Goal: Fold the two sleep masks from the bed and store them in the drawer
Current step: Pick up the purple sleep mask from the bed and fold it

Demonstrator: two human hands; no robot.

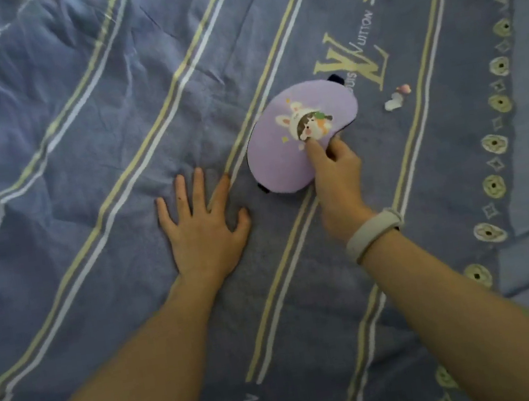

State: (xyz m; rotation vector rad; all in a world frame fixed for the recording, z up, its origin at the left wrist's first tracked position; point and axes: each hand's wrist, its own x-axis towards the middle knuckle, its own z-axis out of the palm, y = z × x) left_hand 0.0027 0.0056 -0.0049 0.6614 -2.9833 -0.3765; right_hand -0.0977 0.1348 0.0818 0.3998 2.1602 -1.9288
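I am pinching the lower edge of a purple sleep mask (297, 132) with my right hand (335, 175), thumb on top over the cartoon print and the other fingers curled beneath, so the hand is grasping the mask. The mask is lying face up on the blue striped bedcover (76, 160), just below the gold lettering, with a dark strap end peeking out at its top and bottom. My left hand (202, 224) is resting flat on the cover with fingers spread, grasping nothing, just beside the mask. A white band (374, 233) is sitting on my right wrist. A small pink and white object (396, 99) is lying near the mask's right side; I cannot tell what it is.
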